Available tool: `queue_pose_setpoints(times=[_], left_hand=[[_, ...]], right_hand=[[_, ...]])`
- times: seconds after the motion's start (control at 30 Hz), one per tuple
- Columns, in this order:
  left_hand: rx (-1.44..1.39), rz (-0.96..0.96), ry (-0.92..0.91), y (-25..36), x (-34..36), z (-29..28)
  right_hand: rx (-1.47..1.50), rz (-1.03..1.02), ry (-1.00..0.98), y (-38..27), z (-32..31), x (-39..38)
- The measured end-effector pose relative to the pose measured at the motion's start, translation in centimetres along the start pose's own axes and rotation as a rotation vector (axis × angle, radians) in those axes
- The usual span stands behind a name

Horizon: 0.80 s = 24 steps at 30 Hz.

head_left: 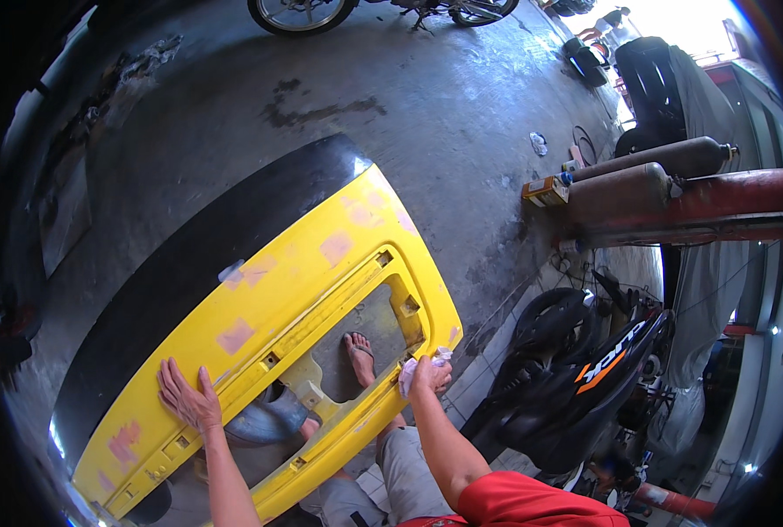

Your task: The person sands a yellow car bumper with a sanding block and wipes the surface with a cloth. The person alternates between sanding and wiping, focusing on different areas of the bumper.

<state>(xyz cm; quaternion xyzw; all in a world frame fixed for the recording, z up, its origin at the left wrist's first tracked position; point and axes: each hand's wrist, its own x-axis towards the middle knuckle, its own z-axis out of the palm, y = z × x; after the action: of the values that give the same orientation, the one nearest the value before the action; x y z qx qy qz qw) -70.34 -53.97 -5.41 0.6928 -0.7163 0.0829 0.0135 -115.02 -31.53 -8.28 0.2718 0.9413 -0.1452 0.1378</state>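
Observation:
A large yellow vehicle body panel (299,256) with a black upper section (207,237) lies tilted across in front of me. Pinkish filler-like patches (235,335) dot its yellow face. My left hand (189,400) rests flat on the yellow surface, fingers spread. At the right end, by the window-like opening, my right hand (430,376) is closed around a crumpled whitish cloth (406,376), which touches the panel's inner edge. A small pale piece (231,270) sits where black meets yellow. Through the opening shows a sandalled foot (359,356).
A rounded blue-grey object (268,417) is partly hidden beneath the panel. Black motorcycle fairings (576,378) stand close on the right. Beyond them lie brown gas cylinders (624,198), a red post (743,193) and a small box (545,191). A motorcycle wheel (303,13) is at the top; a person (609,24) is far off.

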Motion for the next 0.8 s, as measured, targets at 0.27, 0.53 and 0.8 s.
queue_pose_setpoints(times=[0.27, 0.53, 0.8], left_hand=[[0.03, 0.009, 0.003, 0.5, 0.2, -0.7], [-0.017, 0.066, 0.049, 0.4, 0.3, -0.3], [-0.083, 0.07, 0.068, 0.0, 0.2, 0.8]], right_hand=[[-0.035, -0.025, 0.009, -1.3, -0.3, -1.7], [-0.029, -0.078, 0.084, 1.0, 1.2, 2.1], [0.689, 0.018, -0.579, 3.6, -3.0, 6.0]])
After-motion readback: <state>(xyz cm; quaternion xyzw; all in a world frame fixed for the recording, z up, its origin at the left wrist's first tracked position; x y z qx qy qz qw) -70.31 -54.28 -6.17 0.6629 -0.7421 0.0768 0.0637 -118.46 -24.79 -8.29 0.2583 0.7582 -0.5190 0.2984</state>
